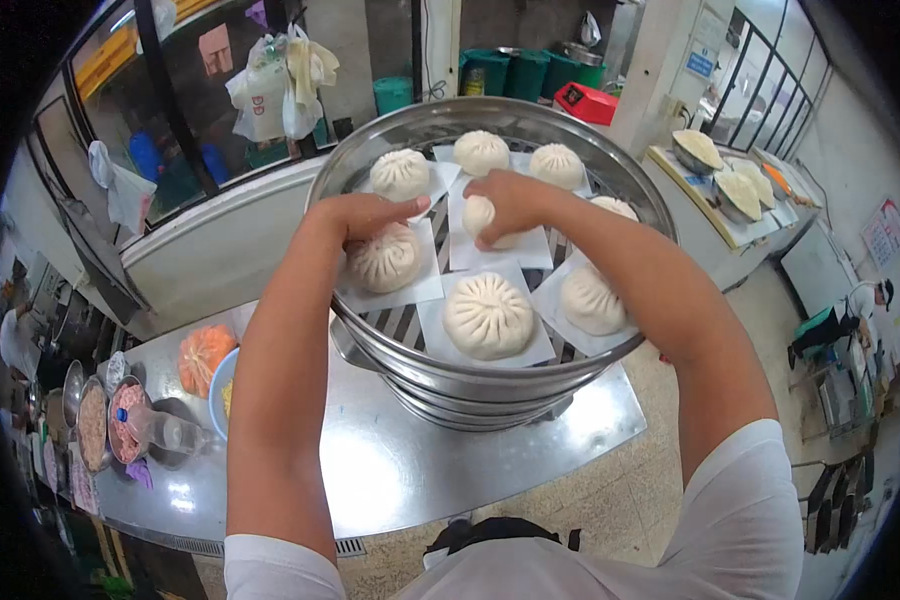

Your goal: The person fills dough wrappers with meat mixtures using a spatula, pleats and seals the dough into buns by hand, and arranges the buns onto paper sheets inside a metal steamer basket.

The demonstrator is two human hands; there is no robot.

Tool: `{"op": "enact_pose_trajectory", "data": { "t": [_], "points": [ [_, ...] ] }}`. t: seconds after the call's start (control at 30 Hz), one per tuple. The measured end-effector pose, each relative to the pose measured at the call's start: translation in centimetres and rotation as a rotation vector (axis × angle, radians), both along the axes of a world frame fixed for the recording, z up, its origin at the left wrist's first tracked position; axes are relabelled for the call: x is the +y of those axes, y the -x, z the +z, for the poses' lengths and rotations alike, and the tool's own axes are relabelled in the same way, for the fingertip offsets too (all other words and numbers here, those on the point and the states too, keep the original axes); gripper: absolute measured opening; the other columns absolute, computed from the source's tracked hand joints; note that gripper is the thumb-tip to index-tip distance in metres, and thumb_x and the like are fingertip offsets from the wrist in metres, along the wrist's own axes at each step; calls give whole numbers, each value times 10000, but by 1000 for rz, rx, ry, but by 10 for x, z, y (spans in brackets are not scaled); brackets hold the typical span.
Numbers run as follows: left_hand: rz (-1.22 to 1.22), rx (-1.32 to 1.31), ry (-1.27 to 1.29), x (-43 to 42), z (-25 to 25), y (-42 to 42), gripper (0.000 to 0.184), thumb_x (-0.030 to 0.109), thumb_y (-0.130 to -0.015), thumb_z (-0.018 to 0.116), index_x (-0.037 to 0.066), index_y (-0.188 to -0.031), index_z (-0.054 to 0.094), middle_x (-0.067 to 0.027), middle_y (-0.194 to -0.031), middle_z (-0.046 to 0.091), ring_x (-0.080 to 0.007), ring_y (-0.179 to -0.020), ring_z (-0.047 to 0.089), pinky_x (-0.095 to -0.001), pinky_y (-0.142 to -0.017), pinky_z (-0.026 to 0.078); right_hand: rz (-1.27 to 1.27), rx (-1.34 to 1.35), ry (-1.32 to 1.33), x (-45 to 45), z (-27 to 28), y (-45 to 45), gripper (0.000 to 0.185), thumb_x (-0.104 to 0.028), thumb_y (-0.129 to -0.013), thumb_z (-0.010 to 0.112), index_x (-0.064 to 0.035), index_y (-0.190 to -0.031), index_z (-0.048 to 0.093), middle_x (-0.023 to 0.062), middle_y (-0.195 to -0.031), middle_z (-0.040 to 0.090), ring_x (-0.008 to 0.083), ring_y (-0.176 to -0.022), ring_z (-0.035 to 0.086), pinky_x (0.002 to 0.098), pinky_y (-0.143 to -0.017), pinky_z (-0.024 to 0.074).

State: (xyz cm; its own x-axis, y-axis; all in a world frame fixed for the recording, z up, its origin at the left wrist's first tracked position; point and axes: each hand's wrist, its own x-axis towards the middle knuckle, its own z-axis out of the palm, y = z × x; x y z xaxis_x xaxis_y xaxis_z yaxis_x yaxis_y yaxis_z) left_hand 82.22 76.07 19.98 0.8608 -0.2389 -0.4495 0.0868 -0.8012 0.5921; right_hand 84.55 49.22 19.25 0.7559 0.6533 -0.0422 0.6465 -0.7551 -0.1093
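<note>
Pleated white buns, such as the front one (489, 316), sit on paper squares (515, 250) in a round metal steamer tray (490, 372), the top of a stack. My left hand (375, 215) is at the tray's left side, over the upper part of a left bun (385, 258), fingers mostly hidden behind the hand and bun, thumb pointing right. My right hand (505, 205) is closed round the middle bun (478, 216), thumb and fingers on its sides, above a paper square. Part of a right bun (592, 300) is hidden by my right forearm.
The stack stands on a metal table (400, 480). Bowls of filling (127, 420), a plastic bottle (160, 430) and an orange bag (206, 357) are at the left. A side counter (710, 215) holds bowls at the right. Another person (860, 310) stands at the far right.
</note>
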Motion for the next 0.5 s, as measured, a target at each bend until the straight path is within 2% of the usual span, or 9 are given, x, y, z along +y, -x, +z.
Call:
{"op": "enact_pose_trajectory", "data": {
  "t": [0.07,0.3,0.4,0.47,0.5],
  "points": [
    [-13,-5,0,0,4,5,861,841,-770,506,68,-1075,729,-133,-1079,682,-222,-971,642,-370,-884,495,-20,-55,-77,0,-3,3,813,-461,-571,838,-67,-1244,609,246,-1130,608,393,-1061,601,430,-924,484],
    [-46,-67,-11,3,-2,-5,903,857,-760,494,58,-1128,699,-135,-1084,674,-225,-975,638,-375,-868,502,-96,-11,-125,-3,10,7,821,-476,-607,823,-57,-1270,579,253,-1174,583,403,-1120,567,422,-971,452],
    [-64,-81,1,3,-1,-4,903,863,-766,474,66,-1128,697,-145,-1084,667,-234,-971,636,-378,-858,504,-60,13,-112,-6,5,3,854,-514,-669,792,-60,-1344,531,256,-1269,558,387,-1193,540,415,-1027,417],
    [-68,-91,8,5,-1,-4,899,864,-771,463,71,-1121,700,-149,-1083,664,-239,-966,636,-379,-850,505,-86,94,-231,-15,19,7,873,-541,-727,760,-64,-1402,481,247,-1361,517,361,-1253,511,415,-1074,379],
    [-62,-89,9,5,2,-2,893,860,-777,458,72,-1119,700,-149,-1089,661,-244,-966,635,-379,-843,505,-107,39,-180,-19,48,26,849,-530,-762,746,-67,-1417,466,228,-1427,469,344,-1269,505,415,-1076,387]
  ]
}}
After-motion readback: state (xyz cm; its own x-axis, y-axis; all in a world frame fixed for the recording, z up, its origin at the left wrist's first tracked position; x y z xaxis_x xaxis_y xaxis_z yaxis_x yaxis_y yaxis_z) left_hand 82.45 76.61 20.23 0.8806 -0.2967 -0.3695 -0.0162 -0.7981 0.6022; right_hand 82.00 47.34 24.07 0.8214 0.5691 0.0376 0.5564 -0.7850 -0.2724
